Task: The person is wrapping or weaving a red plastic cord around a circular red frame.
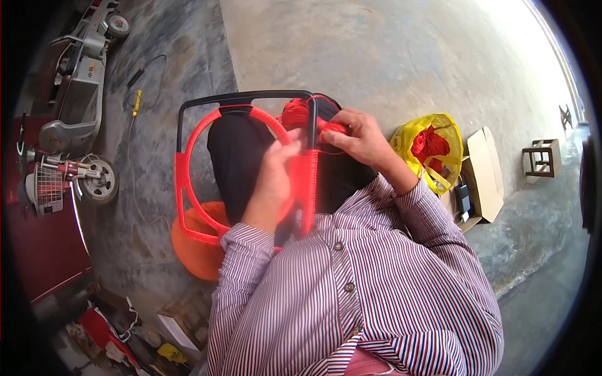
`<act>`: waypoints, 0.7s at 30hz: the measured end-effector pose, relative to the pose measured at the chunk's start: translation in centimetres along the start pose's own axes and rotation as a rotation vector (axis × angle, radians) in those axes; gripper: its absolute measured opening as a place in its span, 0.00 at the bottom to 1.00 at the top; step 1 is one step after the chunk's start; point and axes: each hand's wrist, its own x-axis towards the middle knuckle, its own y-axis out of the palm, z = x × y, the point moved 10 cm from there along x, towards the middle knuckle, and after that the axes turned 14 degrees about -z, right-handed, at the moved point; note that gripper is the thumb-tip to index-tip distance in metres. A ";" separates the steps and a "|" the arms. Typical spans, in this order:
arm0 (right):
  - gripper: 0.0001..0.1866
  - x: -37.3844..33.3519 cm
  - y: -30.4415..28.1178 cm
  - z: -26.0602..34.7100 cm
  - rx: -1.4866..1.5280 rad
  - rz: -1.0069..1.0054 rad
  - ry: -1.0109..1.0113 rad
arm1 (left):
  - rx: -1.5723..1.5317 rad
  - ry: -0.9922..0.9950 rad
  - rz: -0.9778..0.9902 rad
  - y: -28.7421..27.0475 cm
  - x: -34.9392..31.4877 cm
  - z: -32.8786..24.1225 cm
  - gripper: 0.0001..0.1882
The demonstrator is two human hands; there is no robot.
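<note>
A rounded rectangular frame [251, 94] stands over my lap, with a ring [195, 141] set inside it. Its top is bare black, while red cord covers the ring and the lower parts of the sides. My left hand [273, 178] reaches inside the frame, its fingers closed at the right side bar just where the red wrapping ends. On the outer side of that bar, my right hand [364, 138] pinches a bunch of red cord [333, 129]. More red cord [292, 114] lies bunched behind the bar. A thin strand loops around the bar's upper corner.
A yellow bag [407, 133] with red cord [430, 147] inside stands at my right, beside an opened cardboard box [486, 178]. Further right is a small wooden stool [541, 158]. An orange round seat [197, 250] shows beneath me. Parked scooters [88, 81] and a cable [133, 147] are on the left.
</note>
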 end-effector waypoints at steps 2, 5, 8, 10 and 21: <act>0.12 0.0 -1.9 0.2 0.298 -0.178 0.004 | 0.087 -0.055 -0.008 -0.3 0.1 0.7 0.18; 0.12 -1.0 -4.4 0.9 0.934 -0.117 0.286 | 0.182 -0.142 -0.053 -0.6 -0.5 1.2 0.13; 0.17 -3.9 -8.4 2.3 1.261 -0.060 0.411 | 0.275 -0.171 -0.070 -1.3 -0.7 1.5 0.13; 0.21 -6.3 -12.7 2.6 1.349 0.114 0.322 | 0.274 -0.134 -0.083 -1.6 -0.4 1.3 0.13; 0.14 -12.4 -25.5 -1.1 0.526 -0.677 0.542 | 0.211 -0.120 -0.070 -1.5 -0.1 0.2 0.13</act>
